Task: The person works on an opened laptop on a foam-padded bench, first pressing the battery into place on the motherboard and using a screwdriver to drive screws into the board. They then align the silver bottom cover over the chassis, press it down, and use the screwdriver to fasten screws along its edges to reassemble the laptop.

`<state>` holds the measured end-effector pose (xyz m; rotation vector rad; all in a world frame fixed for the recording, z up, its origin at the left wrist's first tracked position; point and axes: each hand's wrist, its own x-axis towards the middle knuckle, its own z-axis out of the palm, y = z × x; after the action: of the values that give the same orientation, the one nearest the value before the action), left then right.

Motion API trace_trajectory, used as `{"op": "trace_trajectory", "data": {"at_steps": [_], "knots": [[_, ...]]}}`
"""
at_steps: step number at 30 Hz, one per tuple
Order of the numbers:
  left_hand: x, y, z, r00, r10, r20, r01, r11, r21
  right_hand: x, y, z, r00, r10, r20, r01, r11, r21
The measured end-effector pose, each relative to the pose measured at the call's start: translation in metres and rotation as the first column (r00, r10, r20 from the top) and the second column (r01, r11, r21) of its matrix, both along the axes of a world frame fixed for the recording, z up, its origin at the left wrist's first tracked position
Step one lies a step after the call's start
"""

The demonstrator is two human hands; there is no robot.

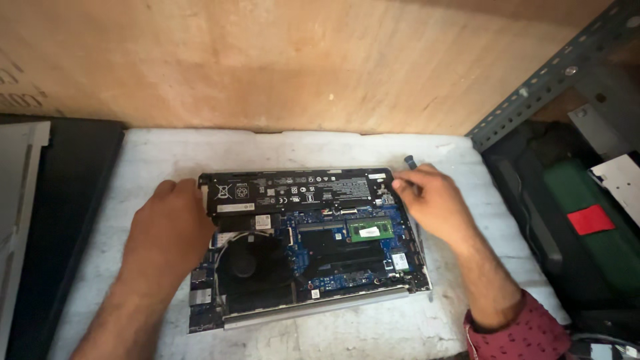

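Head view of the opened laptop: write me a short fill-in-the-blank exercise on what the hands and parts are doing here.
1. The left hand rests on the ____ end of the long black battery.
2. The right hand pinches a small tool with a ____ tip at the battery's other end.
3. The memory module in the opened laptop is ____ in colour.
4. The round black fan sits ____ the battery in the picture.

Missing words: left; blue; green; below
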<state>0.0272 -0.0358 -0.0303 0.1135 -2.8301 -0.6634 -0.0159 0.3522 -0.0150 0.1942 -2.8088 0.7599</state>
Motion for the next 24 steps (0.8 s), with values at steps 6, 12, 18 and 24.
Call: {"op": "trace_trajectory", "data": {"at_steps": [6,12,18,24], "knots": [[-0.001,0.0,0.002,0.997,0.039,0.063,-0.037,0.999,-0.019,0.001,-0.006,-0.004,0.994,-0.063,0.094,0.058,0.997,0.054],[-0.002,0.002,0.002,0.998,0.024,0.055,-0.022,0.999,-0.032,-0.003,0.035,0.004,0.986,-0.104,-0.129,0.124,0.98,0.158],[-0.001,0.004,0.0,0.997,0.038,0.074,-0.035,0.998,-0.044,-0.011,0.059,-0.005,0.976,-0.21,0.055,0.186,0.94,0.286],[-0.002,0.002,-0.001,0.997,0.021,0.08,-0.015,0.997,-0.071,-0.016,0.041,-0.008,0.981,-0.192,-0.016,0.185,0.918,0.351]]}}
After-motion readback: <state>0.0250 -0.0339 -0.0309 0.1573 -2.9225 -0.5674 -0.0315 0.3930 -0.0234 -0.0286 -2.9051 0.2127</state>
